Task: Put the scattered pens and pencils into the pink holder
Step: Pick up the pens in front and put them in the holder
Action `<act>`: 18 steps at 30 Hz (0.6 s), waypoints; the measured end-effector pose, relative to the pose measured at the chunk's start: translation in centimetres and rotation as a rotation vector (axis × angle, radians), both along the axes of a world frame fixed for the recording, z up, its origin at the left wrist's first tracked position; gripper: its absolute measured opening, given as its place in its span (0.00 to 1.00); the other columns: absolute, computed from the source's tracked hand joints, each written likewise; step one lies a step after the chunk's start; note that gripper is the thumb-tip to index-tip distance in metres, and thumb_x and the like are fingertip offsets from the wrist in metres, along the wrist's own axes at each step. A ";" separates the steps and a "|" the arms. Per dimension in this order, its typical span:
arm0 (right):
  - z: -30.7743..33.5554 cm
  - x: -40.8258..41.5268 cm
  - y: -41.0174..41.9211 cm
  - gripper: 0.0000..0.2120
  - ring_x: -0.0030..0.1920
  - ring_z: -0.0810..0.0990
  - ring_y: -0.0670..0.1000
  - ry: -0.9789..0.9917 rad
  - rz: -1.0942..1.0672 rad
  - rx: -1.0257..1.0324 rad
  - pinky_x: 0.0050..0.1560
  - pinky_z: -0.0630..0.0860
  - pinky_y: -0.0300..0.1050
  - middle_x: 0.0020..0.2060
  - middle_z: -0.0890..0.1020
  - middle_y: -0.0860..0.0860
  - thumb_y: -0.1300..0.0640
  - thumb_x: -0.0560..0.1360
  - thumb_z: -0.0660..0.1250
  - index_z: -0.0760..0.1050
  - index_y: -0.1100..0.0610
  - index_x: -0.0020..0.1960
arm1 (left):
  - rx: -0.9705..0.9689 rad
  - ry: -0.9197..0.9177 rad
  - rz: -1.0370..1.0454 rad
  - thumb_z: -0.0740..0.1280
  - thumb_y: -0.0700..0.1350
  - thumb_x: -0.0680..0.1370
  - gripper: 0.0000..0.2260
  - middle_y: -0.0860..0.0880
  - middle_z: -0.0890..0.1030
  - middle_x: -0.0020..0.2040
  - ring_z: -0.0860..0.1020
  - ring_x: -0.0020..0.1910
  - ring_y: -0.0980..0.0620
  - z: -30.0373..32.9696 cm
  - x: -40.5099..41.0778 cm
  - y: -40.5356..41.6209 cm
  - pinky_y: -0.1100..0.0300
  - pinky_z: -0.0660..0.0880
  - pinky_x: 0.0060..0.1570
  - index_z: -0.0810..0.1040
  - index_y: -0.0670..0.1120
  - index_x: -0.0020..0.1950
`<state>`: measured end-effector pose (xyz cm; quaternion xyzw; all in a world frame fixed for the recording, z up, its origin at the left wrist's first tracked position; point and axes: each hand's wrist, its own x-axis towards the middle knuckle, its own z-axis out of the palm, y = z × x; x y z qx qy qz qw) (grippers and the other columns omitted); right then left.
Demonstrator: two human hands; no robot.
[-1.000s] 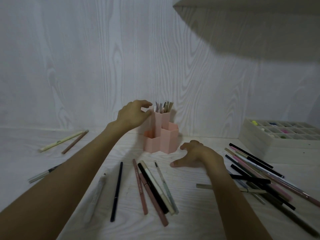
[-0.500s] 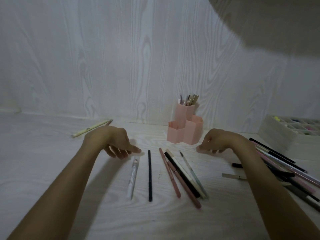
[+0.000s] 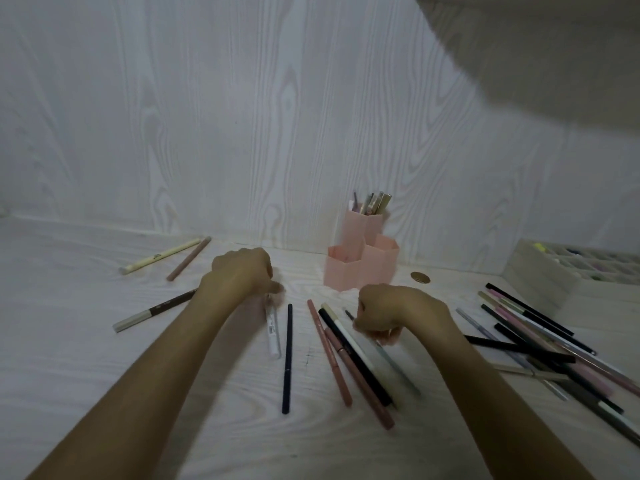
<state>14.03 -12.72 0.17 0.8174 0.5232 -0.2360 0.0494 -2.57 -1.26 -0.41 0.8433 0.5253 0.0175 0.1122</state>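
Head view. I see the pink holder [image 3: 360,265] upright at the back of the counter [image 3: 104,375], against the wall, its tallest cell already carrying several pens. My left hand [image 3: 242,271] hangs over the far end of the white pen [image 3: 273,329], fingers curled down toward its tip; whether the grip has closed on the pen I cannot tell. My right hand [image 3: 391,315] sits in front of the holder with its fingers curled over the far ends of the middle bunch [image 3: 349,358]; the motion blur hides whether it pinches one. A dark pen [image 3: 286,358] lies just beside the white pen. A cream pen [image 3: 159,260] and a tan pencil [image 3: 188,258] lie well to the left, a brown-and-white pen [image 3: 156,310] nearer. A crossed pile [image 3: 540,344] lies to the right, beside a compartment tray [image 3: 540,278].
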 end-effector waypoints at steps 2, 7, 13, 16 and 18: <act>0.0 -0.1 0.0 0.09 0.36 0.79 0.56 -0.016 -0.004 0.018 0.47 0.82 0.51 0.40 0.80 0.60 0.62 0.77 0.60 0.73 0.63 0.40 | -0.005 -0.020 -0.021 0.67 0.62 0.73 0.20 0.49 0.80 0.57 0.78 0.55 0.48 0.6 0.2 -0.1 0.57 0.70 0.48 0.79 0.50 0.57; 1.8 0.3 -0.7 0.09 0.32 0.77 0.48 0.030 -0.003 0.113 0.29 0.77 0.35 0.38 0.78 0.54 0.63 0.79 0.55 0.72 0.62 0.45 | -0.061 0.076 -0.111 0.68 0.68 0.68 0.26 0.51 0.80 0.56 0.77 0.55 0.49 1.1 1.1 -1.3 0.57 0.69 0.46 0.80 0.50 0.55; 6.5 2.5 -3.1 0.10 0.37 0.78 0.49 0.357 -0.125 0.600 0.35 0.75 0.38 0.38 0.80 0.53 0.66 0.78 0.59 0.67 0.59 0.58 | -0.059 0.104 -0.131 0.70 0.62 0.70 0.23 0.49 0.79 0.57 0.77 0.56 0.47 0.2 2.0 -2.4 0.57 0.67 0.47 0.77 0.48 0.57; 8.2 4.3 -4.4 0.28 0.41 0.81 0.49 0.427 -0.183 0.954 0.38 0.77 0.38 0.44 0.82 0.54 0.66 0.76 0.62 0.56 0.54 0.73 | -0.056 0.090 -0.129 0.71 0.57 0.72 0.19 0.49 0.78 0.59 0.76 0.58 0.47 0.4 1.7 -2.2 0.57 0.66 0.50 0.77 0.48 0.58; 8.8 4.7 -4.0 0.30 0.41 0.81 0.46 0.397 -0.205 1.175 0.37 0.78 0.35 0.44 0.82 0.54 0.65 0.77 0.62 0.54 0.51 0.74 | -0.058 0.071 -0.122 0.71 0.55 0.73 0.18 0.49 0.79 0.59 0.76 0.58 0.47 0.4 1.5 -2.1 0.57 0.67 0.50 0.77 0.48 0.59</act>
